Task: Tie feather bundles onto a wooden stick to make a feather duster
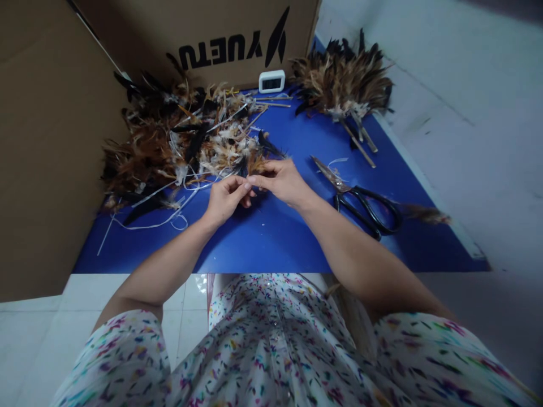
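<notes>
My left hand (226,199) and my right hand (282,180) meet over the blue mat (263,237), fingertips pinched together on a small bunch of brown and black feathers (254,165). The bunch sticks out past my fingers toward the big loose feather pile (178,141) at the left. White strings (169,217) trail from that pile toward my left wrist.
Black-handled scissors (360,198) lie right of my right forearm. A bundle of feathers on sticks (343,85) rests at the back right, a single feather (426,213) at the right edge. A small white clock (272,81) stands against cardboard boxes (199,34) behind and left.
</notes>
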Motion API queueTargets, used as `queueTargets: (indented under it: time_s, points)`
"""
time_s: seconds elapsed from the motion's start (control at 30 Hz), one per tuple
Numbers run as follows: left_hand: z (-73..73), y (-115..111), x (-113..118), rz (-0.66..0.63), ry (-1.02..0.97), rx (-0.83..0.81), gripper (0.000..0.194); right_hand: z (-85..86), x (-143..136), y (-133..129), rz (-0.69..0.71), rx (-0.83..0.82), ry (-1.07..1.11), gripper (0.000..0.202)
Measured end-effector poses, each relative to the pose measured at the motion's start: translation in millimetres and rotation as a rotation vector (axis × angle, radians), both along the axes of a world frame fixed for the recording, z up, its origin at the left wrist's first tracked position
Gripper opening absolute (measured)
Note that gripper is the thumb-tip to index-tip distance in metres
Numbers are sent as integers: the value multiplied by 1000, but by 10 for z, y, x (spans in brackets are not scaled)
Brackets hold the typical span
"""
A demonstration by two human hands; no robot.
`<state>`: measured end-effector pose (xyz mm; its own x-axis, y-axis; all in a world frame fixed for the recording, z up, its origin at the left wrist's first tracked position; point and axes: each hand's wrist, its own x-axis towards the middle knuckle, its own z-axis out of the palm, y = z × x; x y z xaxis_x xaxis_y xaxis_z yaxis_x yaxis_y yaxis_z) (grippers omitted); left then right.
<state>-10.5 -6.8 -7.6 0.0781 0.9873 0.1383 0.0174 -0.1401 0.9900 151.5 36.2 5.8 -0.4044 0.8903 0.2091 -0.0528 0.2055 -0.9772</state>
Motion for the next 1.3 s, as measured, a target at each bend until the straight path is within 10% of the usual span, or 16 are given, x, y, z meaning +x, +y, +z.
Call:
queueTargets:
  time_s: [0.5, 1.3]
  points:
    - [104, -29, -13, -260, -402, -360, 39, 65, 10, -6, 136, -21, 145, 36]
    - [54, -44, -47, -230, -445, -421, 35, 63, 36, 42, 159, 211, 8, 32]
